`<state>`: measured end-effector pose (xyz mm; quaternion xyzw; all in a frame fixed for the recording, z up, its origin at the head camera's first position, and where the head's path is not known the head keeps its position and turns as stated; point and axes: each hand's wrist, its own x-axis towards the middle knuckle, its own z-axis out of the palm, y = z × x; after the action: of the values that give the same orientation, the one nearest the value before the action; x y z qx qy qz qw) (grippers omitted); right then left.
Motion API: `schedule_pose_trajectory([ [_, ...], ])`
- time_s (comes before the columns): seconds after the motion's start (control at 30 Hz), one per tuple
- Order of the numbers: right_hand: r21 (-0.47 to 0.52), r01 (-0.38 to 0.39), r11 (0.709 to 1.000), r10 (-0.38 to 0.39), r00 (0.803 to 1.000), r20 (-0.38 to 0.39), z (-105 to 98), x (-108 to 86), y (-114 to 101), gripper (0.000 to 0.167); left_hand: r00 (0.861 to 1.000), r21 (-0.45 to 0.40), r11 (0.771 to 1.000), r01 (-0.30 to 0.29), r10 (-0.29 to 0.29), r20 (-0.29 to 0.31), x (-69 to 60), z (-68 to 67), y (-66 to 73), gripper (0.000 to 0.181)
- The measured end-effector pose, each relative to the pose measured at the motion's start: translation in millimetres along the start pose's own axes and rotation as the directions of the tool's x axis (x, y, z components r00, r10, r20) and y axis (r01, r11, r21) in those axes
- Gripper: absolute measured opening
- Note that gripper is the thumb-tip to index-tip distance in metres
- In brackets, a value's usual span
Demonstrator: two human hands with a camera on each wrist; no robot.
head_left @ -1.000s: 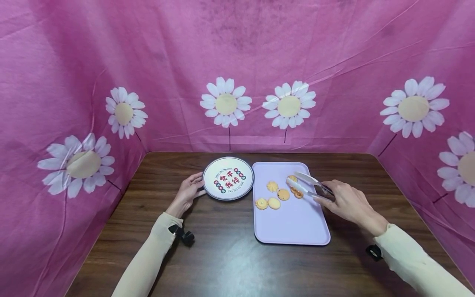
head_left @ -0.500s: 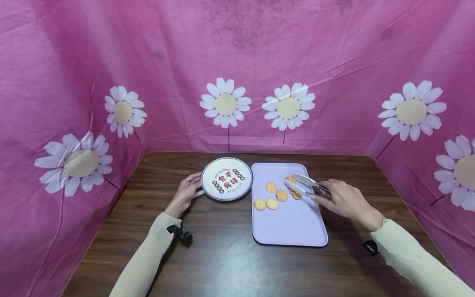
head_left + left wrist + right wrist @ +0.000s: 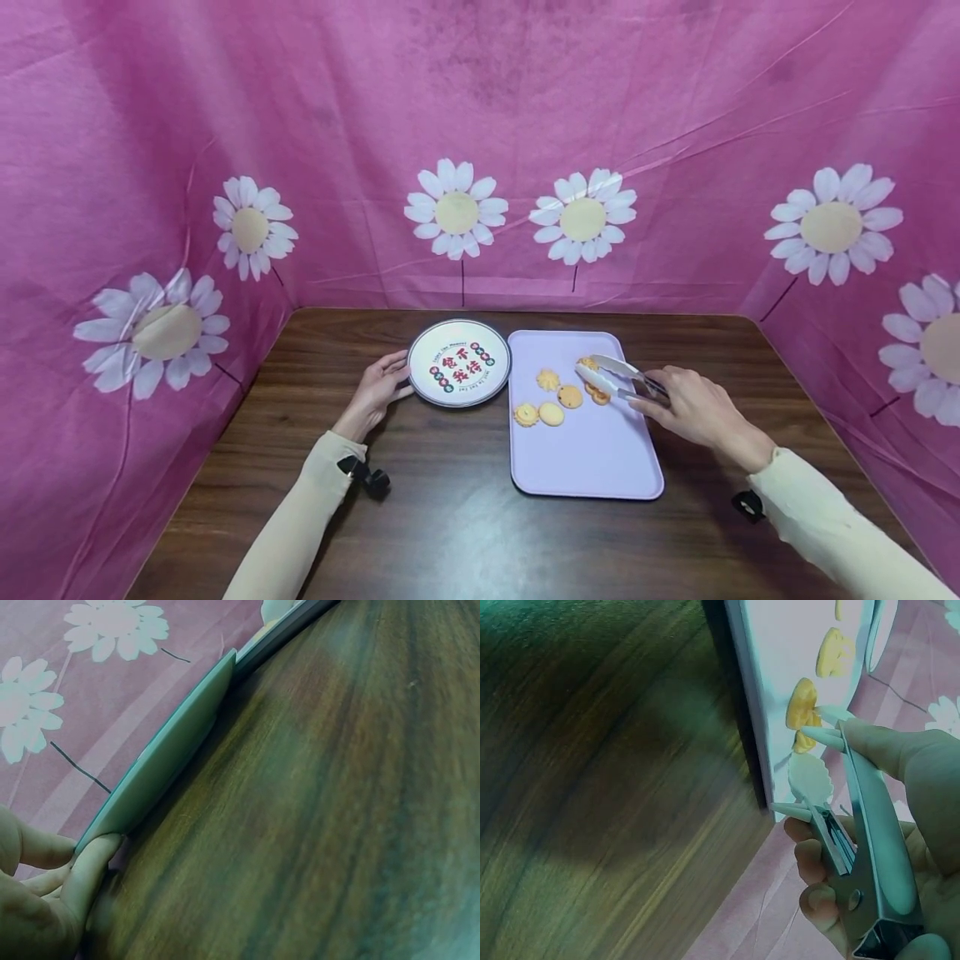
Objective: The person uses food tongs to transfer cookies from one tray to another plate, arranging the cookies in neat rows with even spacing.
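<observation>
Smooth metal tongs (image 3: 883, 840); matt, plastic-looking tray (image 3: 585, 467); smooth plate (image 3: 457, 332). Table (image 3: 442, 533): glossy, wood-grained. Backdrop (image 3: 345, 125): creased, matt cloth.

Head view: bright, even, diffuse light; one pale glare patch on the counter (image 3: 442, 467), bottom centre of frame; soft shadow below the right sleeve (image 3: 832, 508), lower right; wide-angle stretch at edges, to my eye.
Left wrist view: dim, greenish, hazy; wood grain soft.
Right wrist view: tray (image 3: 776, 637) nearly blown white, upper right; tongs (image 3: 881, 840) green-tinted; counter shadowed, left.
</observation>
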<state>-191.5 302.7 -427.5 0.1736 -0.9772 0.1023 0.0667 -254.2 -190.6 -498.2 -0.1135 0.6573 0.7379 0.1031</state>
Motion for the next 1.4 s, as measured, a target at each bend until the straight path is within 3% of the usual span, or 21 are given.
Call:
schedule_pose_trajectory([
  [0.27, 0.015, -0.010, 1.000, 0.010, 1.000, -0.001, 6, -1.3, 0, 0.060, 1.000, -0.004, 1.000, 0.000, 0.000, 0.001, -0.1, 1.7, 0.3, 0.052],
  [0.63, 0.033, 0.033, 0.999, -0.031, 0.997, -0.076, 8, 8.6, -8, 0.055, 1.000, -0.003, 1.000, -0.005, 0.005, -0.002, 1.5, 0.1, -1.7, 0.051],
  [0.87, 0.056, 0.030, 0.998, -0.026, 0.998, -0.062, 11, 21.6, -21, 0.059, 1.000, 0.010, 1.000, 0.004, -0.004, -0.014, 1.2, 0.2, -0.8, 0.050],
  [1.4, 0.126, 0.156, 0.980, -0.145, 0.985, -0.094, 33, 58.8, -65, 0.059, 1.000, -0.003, 1.000, 0.015, -0.015, -0.020, 1.4, 0.5, 0.3, 0.049],
])
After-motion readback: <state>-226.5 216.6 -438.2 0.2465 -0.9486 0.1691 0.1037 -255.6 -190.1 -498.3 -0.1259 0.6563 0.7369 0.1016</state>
